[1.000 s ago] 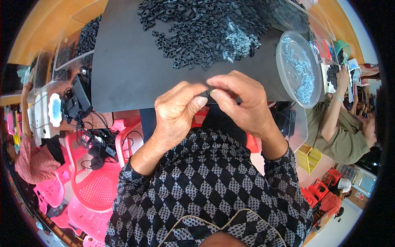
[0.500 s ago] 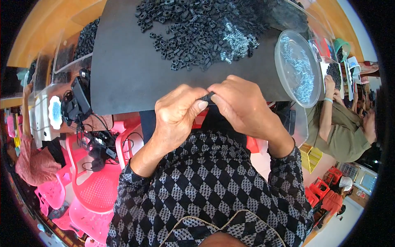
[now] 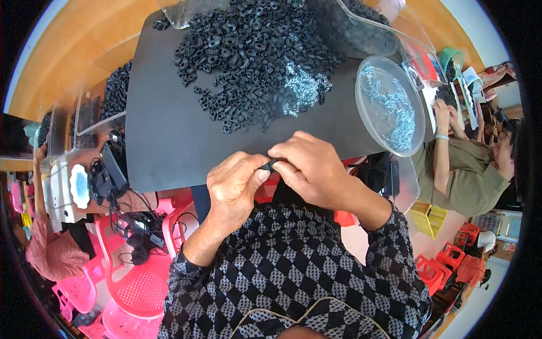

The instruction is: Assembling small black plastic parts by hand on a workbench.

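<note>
Just off the near edge of the dark table point(image 3: 164, 152), my left hand point(image 3: 232, 183) and my right hand point(image 3: 310, 169) meet fingertip to fingertip. Between them they pinch a small black plastic part point(image 3: 269, 165); the fingers cover most of it. Both hands are closed on it. Beyond them spreads a large heap of similar black plastic parts point(image 3: 237, 73). A small pile of shiny metal springs point(image 3: 302, 87) lies on the heap's right near side. To the right, a round translucent tray point(image 3: 361, 107) holds many more springs point(image 3: 398, 116).
A clear plastic bin point(image 3: 389, 31) stands at the back right, another bin of black parts point(image 3: 116, 93) at the left. Black power adapters and cables point(image 3: 113, 164) hang near pink chairs point(image 3: 132, 285). Other people sit at right point(image 3: 468, 169) and left point(image 3: 53, 251).
The view has tilted, so the table and heap appear lower and further left. Both hands still pinch the black part together, with only slight finger movement.
</note>
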### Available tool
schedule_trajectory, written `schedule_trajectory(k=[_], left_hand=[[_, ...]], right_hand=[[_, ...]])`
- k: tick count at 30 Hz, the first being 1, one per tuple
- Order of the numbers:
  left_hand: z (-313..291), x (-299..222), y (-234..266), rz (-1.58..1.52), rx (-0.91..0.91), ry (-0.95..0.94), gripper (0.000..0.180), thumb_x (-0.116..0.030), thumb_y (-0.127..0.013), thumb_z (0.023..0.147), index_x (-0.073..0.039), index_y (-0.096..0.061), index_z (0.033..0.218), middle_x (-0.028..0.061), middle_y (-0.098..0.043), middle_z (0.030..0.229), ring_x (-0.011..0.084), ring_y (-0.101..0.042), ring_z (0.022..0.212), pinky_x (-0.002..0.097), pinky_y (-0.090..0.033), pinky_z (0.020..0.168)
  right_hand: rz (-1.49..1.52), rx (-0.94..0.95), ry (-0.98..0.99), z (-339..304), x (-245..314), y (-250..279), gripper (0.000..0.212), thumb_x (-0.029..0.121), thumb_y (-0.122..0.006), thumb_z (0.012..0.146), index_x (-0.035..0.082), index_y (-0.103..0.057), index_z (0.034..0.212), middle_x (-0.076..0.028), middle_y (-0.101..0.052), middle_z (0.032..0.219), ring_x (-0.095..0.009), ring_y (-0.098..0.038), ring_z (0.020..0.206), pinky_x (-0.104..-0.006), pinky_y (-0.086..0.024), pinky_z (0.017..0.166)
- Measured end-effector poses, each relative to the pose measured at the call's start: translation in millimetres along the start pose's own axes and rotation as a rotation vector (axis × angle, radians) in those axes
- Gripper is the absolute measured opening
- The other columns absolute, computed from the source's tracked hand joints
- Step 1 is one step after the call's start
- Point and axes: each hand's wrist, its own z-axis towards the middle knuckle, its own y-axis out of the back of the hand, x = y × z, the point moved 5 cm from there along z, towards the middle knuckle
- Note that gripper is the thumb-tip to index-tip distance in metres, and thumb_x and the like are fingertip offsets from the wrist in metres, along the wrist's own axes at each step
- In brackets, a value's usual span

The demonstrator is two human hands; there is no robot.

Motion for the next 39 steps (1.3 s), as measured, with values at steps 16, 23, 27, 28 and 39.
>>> schedule_trajectory(k=[16, 23, 27, 28, 39], left_hand=[[1.4, -5.0, -11.0, 0.051, -0.02, -0.063, 0.009, 0.001, -0.065, 0.073, 0.0, -0.061, 0.081, 0.011, -0.054, 0.065, 0.0266, -0.055, 0.057, 0.0342, -0.043, 0.053], [-5.8, 10.7, -13.0, -0.232, 0.008, 0.175, 0.011, -0.003, -0.066, 0.079, 0.001, -0.064, 0.088, 0.0061, -0.056, 0.068, 0.015, -0.054, 0.058, 0.0261, -0.043, 0.054], [-9.7, 15.9, -10.2, -0.368, 0.079, 0.276, 0.016, -0.005, -0.065, 0.082, 0.005, -0.065, 0.095, 0.0048, -0.06, 0.079, 0.0087, -0.054, 0.065, 0.02, -0.044, 0.057], [-10.2, 15.4, -10.7, -0.368, 0.08, 0.276, 0.016, -0.005, -0.065, 0.082, 0.005, -0.065, 0.095, 0.0048, -0.06, 0.079, 0.0087, -0.054, 0.065, 0.02, -0.044, 0.057], [-9.1, 7.1, -5.9, -0.098, -0.021, 0.13, 0.009, -0.002, -0.067, 0.076, -0.001, -0.064, 0.084, 0.008, -0.059, 0.07, 0.0188, -0.057, 0.06, 0.0289, -0.044, 0.054]], right_hand=[[0.161, -0.121, -0.094, -10.1, -7.2, 1.6, 0.02, 0.003, -0.068, 0.069, 0.003, -0.051, 0.08, -0.011, -0.055, 0.066, -0.03, -0.057, 0.056, -0.0375, -0.044, 0.049], [0.667, -0.092, -0.403, -20.5, -24.5, -7.5, 0.012, -0.003, -0.063, 0.079, -0.001, -0.062, 0.091, -0.001, -0.061, 0.074, -0.006, -0.056, 0.063, -0.0196, -0.043, 0.054], [0.892, 0.049, -0.597, -17.2, -23.7, -4.4, 0.011, -0.003, -0.062, 0.081, -0.005, -0.062, 0.092, -0.005, -0.064, 0.08, -0.008, -0.06, 0.07, -0.0197, -0.047, 0.062], [0.893, 0.048, -0.597, -18.2, -22.9, -6.4, 0.011, -0.003, -0.062, 0.081, -0.005, -0.062, 0.092, -0.005, -0.064, 0.08, -0.008, -0.06, 0.07, -0.0197, -0.047, 0.062], [0.237, -0.128, -0.093, -11.9, -8.0, -6.4, 0.016, -0.002, -0.067, 0.071, 0.001, -0.056, 0.083, -0.008, -0.054, 0.067, -0.019, -0.053, 0.054, -0.0305, -0.042, 0.048]])
